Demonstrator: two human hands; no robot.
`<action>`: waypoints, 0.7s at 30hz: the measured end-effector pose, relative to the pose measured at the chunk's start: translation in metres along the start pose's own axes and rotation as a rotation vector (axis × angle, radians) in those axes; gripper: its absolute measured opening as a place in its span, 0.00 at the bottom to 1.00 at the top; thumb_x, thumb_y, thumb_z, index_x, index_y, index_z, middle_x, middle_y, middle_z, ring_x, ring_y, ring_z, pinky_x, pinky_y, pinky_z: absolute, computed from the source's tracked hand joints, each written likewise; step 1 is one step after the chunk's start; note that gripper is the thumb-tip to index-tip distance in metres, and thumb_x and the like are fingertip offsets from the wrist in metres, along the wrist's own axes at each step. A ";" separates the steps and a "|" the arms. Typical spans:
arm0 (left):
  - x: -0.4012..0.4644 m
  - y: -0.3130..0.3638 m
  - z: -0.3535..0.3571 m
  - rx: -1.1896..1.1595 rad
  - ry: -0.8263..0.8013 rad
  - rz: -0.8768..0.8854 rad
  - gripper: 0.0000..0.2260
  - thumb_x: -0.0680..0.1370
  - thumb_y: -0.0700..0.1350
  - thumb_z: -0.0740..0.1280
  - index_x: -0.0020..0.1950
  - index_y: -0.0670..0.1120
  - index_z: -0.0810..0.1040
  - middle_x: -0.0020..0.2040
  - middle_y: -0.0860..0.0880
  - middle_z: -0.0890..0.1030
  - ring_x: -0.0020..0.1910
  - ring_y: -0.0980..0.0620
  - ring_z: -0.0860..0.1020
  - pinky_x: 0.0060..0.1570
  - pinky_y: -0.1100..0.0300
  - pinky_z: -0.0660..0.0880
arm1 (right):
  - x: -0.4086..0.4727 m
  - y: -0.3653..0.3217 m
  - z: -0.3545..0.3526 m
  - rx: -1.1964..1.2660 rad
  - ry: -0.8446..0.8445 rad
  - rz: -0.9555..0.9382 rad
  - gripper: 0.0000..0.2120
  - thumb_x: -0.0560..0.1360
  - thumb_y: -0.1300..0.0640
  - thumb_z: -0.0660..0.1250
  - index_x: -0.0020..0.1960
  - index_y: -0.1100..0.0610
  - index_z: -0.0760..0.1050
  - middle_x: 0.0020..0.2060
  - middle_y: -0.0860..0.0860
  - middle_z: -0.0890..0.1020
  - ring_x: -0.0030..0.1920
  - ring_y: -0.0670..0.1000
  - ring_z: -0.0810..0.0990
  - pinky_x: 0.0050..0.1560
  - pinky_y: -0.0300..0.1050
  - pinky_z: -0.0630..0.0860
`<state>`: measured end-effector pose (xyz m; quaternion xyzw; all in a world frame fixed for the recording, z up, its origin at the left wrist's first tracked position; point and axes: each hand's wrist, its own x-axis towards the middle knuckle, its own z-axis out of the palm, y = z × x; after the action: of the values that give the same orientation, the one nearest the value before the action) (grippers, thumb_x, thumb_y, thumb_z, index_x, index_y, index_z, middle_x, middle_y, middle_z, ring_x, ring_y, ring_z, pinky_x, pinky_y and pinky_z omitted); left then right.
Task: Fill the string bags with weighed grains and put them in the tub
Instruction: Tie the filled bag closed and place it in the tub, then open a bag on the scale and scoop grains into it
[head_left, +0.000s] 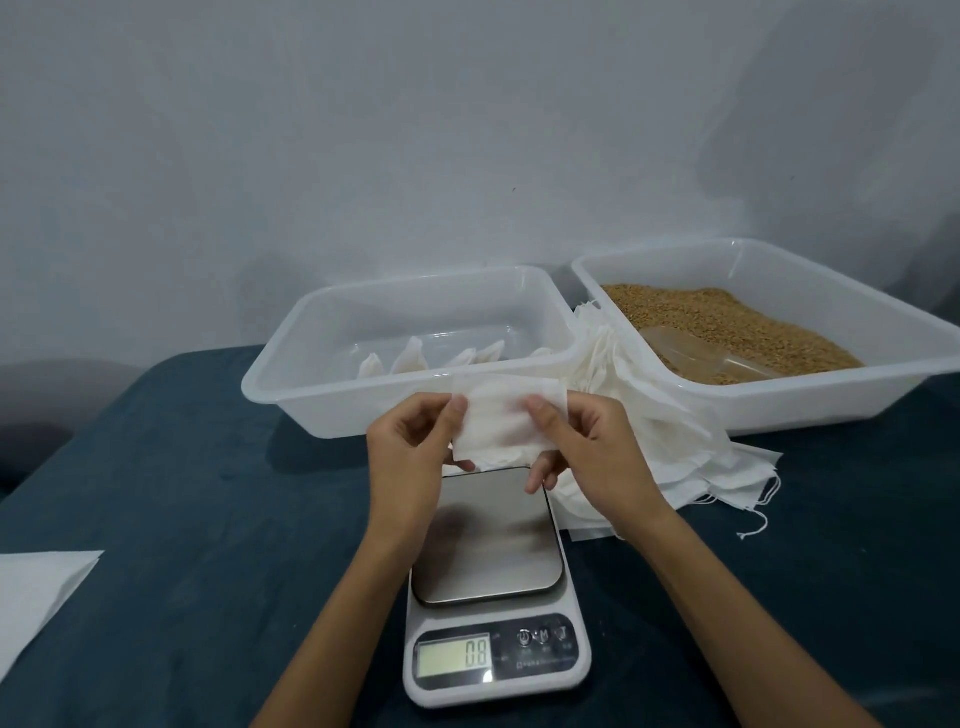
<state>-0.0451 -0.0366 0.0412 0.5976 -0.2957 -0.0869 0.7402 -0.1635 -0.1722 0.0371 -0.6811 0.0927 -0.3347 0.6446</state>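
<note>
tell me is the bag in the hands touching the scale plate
Apart. The head view shows the bag pinched by the left hand and right hand, above the scale plate's far edge.

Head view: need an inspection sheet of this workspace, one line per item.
Surface: dark blue cloth-covered table.
Job's things: translucent plastic tub with several filled white bags; second translucent tub of brown grains with a clear scoop; white digital scale, platform bare; heap of white empty drawstring bags.
Clutter: white sheet at left edge.
Grippers: left hand and right hand pinch one white bag above the scale.
Cables: nothing seen.
Surroundings: plain grey wall.
</note>
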 end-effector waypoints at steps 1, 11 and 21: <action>0.000 0.001 0.000 -0.026 0.004 -0.046 0.07 0.82 0.41 0.71 0.45 0.44 0.86 0.39 0.45 0.83 0.37 0.50 0.81 0.30 0.60 0.79 | -0.001 0.000 0.000 -0.013 -0.017 -0.016 0.26 0.78 0.46 0.67 0.52 0.73 0.77 0.43 0.70 0.79 0.27 0.59 0.83 0.27 0.48 0.72; 0.001 0.000 -0.001 0.002 -0.034 -0.109 0.06 0.83 0.40 0.68 0.51 0.44 0.85 0.41 0.49 0.85 0.37 0.53 0.81 0.29 0.58 0.79 | -0.003 0.005 0.006 -0.072 -0.006 -0.044 0.32 0.79 0.42 0.67 0.47 0.74 0.71 0.40 0.74 0.75 0.29 0.60 0.85 0.28 0.57 0.73; 0.003 0.001 -0.006 -0.129 -0.045 -0.218 0.08 0.82 0.39 0.69 0.60 0.46 0.83 0.39 0.44 0.82 0.30 0.50 0.75 0.27 0.59 0.74 | -0.007 0.006 0.008 -0.176 0.067 -0.134 0.23 0.80 0.47 0.68 0.38 0.66 0.73 0.27 0.63 0.75 0.28 0.55 0.84 0.29 0.58 0.77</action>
<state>-0.0394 -0.0334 0.0424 0.5753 -0.2390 -0.1991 0.7565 -0.1621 -0.1627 0.0294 -0.7282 0.0973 -0.3901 0.5551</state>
